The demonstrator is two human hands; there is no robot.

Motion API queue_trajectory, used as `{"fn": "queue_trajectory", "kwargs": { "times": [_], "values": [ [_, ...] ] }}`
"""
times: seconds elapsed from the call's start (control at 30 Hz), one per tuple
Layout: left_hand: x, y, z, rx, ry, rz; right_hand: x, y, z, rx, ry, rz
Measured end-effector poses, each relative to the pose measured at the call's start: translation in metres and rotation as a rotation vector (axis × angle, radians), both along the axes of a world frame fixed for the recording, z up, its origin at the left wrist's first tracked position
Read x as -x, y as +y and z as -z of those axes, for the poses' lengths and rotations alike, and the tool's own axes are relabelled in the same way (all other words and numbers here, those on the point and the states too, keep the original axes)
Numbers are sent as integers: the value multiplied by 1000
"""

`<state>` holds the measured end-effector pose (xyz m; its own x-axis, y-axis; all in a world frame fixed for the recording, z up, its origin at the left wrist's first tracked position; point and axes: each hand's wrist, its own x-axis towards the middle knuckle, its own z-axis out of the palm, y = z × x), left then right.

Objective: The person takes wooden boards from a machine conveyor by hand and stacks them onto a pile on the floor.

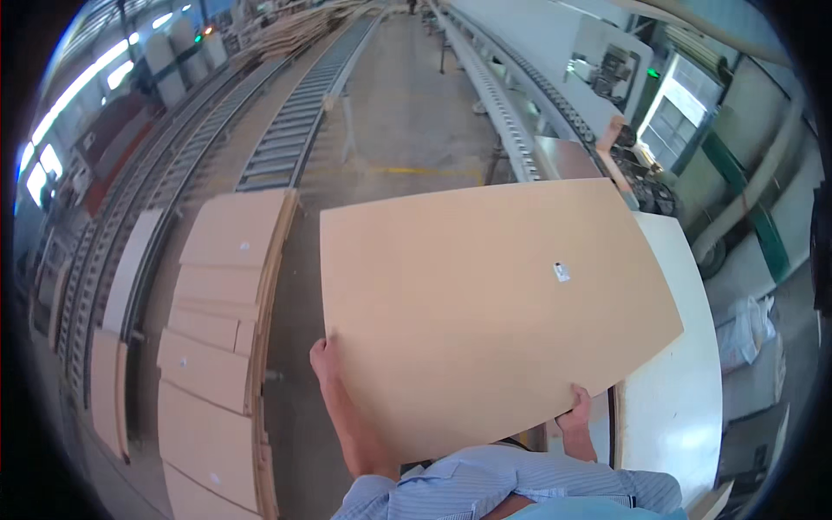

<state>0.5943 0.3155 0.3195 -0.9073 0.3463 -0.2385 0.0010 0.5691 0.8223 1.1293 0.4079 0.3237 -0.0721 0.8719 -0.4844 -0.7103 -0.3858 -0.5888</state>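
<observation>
My left hand (324,360) pinches the left edge of the wide tan board (468,303) and my right hand (575,411) pinches its near edge; their undersides are hidden. I judge that gripping two separate edges balances so broad a sheet. Its right part overhangs the left edge of the white tabletop (672,416); whether they touch, I can't tell. The small label (562,272) faces up, probably for easy reading. To my left, similar panels (208,381) lie flat, likely for stability.
</observation>
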Motion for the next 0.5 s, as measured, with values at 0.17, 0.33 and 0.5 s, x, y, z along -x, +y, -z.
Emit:
{"fn": "queue_trajectory", "kwargs": {
  "times": [0.17,0.33,0.5],
  "values": [
    [36,15,19,-9,31,121,14,-13,14,15,45,58],
    [60,7,42,-256,-31,40,20,-24,28,19,53,31],
    [53,13,23,-172,-219,3,12,-15,11,66,134,54]
  ]
}}
